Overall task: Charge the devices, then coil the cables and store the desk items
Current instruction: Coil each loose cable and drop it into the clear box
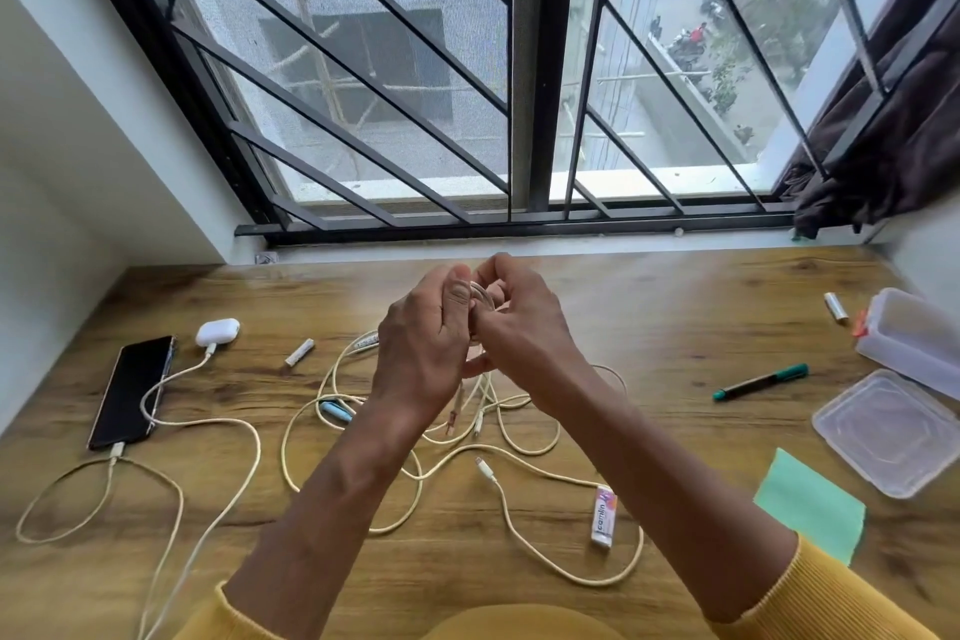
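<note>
Above the middle of the wooden desk [675,327], my left hand [423,348] and my right hand [519,327] are raised together, both gripping a small coil of cream cable [480,294]. The rest of that cable hangs down into a loose tangle of cream cables [509,452] on the desk. At the left lies a black phone [132,390] with a cable [111,455] plugged into its near end. A white earbud case [217,332] beside it is also plugged into a cable.
A clear plastic box [914,333] and its lid [888,437] sit at the right, with a green marker [761,382], green sticky notes [810,504] and a white tube [836,308]. An eraser [603,515], a blue item [336,412] and a small white stick [300,352] lie among the cables.
</note>
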The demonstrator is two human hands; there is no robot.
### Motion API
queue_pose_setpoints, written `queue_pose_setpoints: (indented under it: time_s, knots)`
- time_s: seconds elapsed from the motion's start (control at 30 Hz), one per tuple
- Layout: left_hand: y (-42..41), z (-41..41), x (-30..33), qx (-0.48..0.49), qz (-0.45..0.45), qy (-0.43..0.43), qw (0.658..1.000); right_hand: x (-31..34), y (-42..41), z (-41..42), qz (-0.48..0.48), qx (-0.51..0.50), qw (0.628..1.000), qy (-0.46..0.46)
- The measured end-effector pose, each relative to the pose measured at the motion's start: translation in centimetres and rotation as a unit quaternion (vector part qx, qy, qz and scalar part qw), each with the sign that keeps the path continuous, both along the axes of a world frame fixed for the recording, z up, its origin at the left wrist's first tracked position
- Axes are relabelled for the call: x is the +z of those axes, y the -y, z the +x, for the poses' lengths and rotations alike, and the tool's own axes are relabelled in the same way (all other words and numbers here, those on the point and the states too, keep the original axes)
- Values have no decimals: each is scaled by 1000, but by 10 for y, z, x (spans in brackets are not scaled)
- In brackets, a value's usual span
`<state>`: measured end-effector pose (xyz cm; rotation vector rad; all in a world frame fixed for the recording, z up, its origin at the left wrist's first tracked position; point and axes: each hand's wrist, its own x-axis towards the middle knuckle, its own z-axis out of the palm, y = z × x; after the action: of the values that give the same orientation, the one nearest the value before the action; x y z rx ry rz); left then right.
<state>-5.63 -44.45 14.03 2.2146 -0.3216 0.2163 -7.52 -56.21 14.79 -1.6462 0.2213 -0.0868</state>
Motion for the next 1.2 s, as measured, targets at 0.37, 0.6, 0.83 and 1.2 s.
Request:
queue_pose_setpoints:
  time_s: [0.37, 0.6, 0.83, 1.2]
  knots:
    - [8, -9, 5, -72, 22, 55, 996, -11, 9, 5, -53, -25, 998, 16]
    - [3, 9, -7, -80, -19, 25, 996, -3, 22, 3, 108, -2, 993, 51]
    - [-17, 23, -14, -6, -6, 53, 999, -4, 30, 1, 184, 19, 975, 122]
    - [-22, 31, -24, 119, -165, 54, 977, -14, 11, -8, 163, 156, 972, -68]
